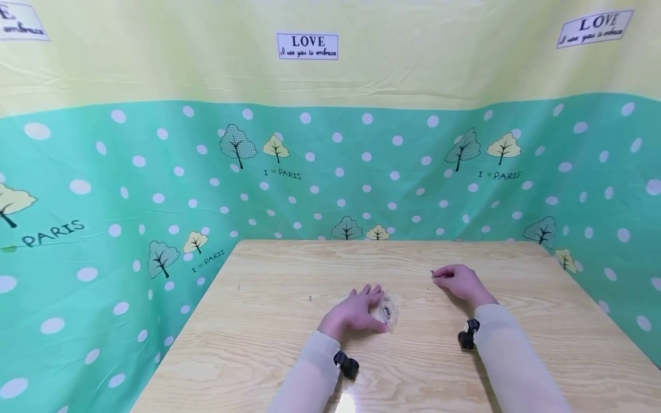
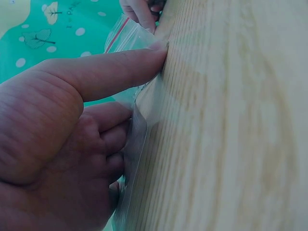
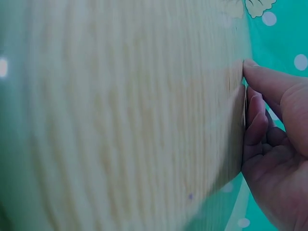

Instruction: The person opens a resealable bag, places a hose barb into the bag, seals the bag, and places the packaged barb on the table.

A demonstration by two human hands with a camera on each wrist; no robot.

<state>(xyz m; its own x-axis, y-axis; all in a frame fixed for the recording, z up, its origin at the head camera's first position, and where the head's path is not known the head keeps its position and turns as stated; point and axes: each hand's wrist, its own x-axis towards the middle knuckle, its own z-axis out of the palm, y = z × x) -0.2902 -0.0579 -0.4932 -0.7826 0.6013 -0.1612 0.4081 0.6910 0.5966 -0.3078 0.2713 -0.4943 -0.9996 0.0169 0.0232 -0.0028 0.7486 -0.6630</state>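
A clear zip-lock bag [image 1: 391,310] with small dark pieces inside lies near the middle of the wooden table. My left hand [image 1: 353,312] rests on its left side, fingers spread and thumb straight along its near edge. The left wrist view shows the bag's red-striped seal [image 2: 117,36] beyond the thumb. Further right, my right hand [image 1: 461,282] pinches a tiny dark piece [image 1: 432,274] between thumb and fingers, low over the tabletop. In the right wrist view the right hand [image 3: 284,115] has its thumb tip right at the wood, and the piece is hidden.
A tiny dark piece [image 1: 310,297] lies on the table [image 1: 217,344] left of the bag, and a thin speck [image 1: 239,285] is farther left. A green dotted curtain [image 1: 361,166] hangs behind the table and along its sides.
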